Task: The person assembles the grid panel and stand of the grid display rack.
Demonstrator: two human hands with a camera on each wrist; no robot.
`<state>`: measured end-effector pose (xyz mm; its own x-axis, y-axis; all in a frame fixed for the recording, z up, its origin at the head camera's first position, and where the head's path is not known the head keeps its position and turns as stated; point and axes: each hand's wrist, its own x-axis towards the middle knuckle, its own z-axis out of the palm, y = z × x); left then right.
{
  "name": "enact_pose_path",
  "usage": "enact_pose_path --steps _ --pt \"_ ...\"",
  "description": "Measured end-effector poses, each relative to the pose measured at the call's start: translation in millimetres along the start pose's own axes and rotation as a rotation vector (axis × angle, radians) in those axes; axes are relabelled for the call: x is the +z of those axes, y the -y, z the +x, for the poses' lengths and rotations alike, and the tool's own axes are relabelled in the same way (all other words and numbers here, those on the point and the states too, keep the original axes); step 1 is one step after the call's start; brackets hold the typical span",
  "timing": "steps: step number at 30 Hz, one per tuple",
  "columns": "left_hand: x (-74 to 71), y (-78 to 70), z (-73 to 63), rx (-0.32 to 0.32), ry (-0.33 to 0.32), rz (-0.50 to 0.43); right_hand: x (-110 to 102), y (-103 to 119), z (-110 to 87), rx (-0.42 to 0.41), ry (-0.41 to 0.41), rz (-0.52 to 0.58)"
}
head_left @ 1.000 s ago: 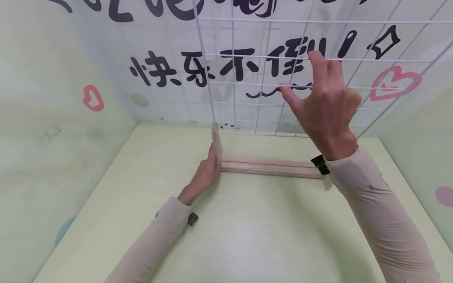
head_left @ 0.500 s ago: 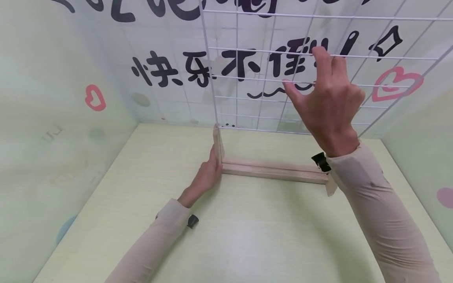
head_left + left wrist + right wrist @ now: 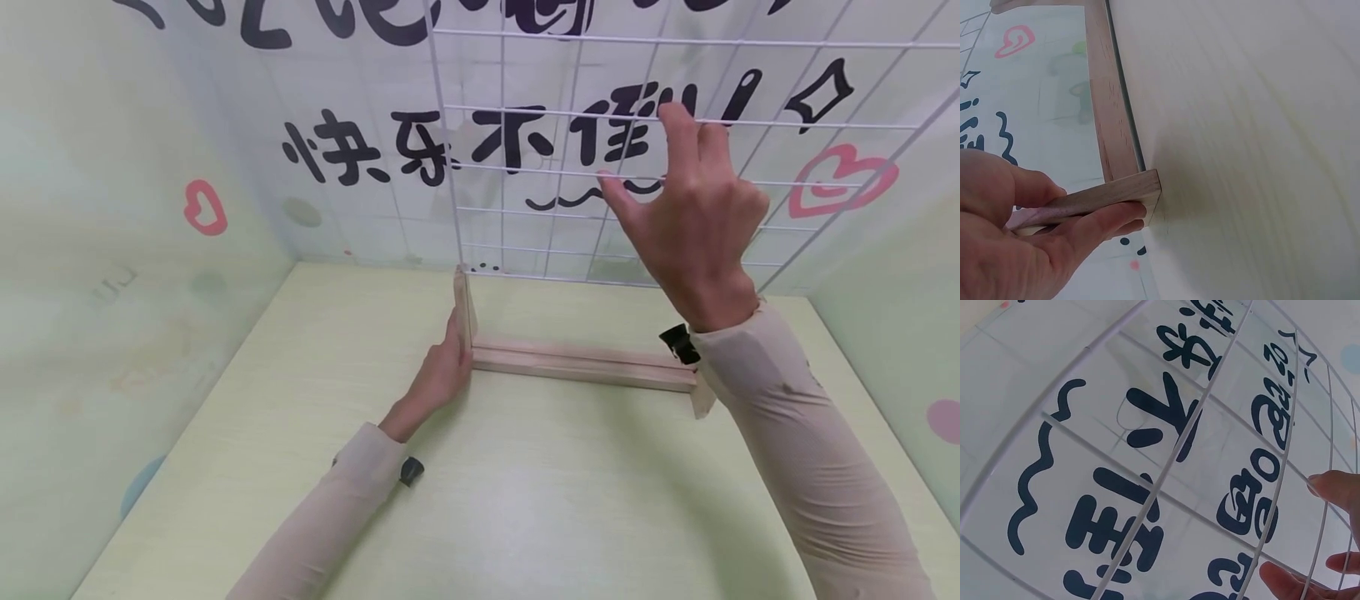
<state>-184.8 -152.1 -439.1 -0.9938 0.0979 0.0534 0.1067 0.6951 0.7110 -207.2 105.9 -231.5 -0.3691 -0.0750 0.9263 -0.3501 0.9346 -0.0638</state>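
A wooden base stands on the table, with a long bar [image 3: 585,369] between two short end pieces. My left hand [image 3: 438,371] grips its left end piece [image 3: 463,312]; in the left wrist view the thumb and fingers pinch that end piece [image 3: 1104,194] from both sides. A white wire grid panel [image 3: 600,37] stands upright at the base, leaning over it. Its lower left corner meets the left end piece. My right hand [image 3: 697,225] holds the grid, fingers hooked over one wire and thumb at a lower one. The right forearm partly hides the base's right end.
A pale table [image 3: 525,483] spreads out in front of the base. Behind rises a white wall with black characters [image 3: 333,146] and a pink heart [image 3: 840,183]. Side walls close in the table at left [image 3: 90,333] and right [image 3: 907,292].
The right end of the wooden base has swung slightly towards me. The grid has shifted a little with it. Both hands keep their holds.
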Motion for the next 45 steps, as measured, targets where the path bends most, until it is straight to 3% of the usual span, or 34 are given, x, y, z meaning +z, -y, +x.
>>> enact_pose_path --steps 19,29,45 --pt "0.3 -3.7 0.1 -0.006 0.004 -0.011 10 -3 -0.8 -0.022 0.014 -0.009" --pt "0.4 -3.3 -0.3 -0.017 0.014 -0.004 11 -2 -0.6 -0.077 0.031 -0.046" --pt "0.2 -2.1 -0.3 0.024 0.004 -0.006 11 3 -1.9 -0.044 0.067 -0.052"
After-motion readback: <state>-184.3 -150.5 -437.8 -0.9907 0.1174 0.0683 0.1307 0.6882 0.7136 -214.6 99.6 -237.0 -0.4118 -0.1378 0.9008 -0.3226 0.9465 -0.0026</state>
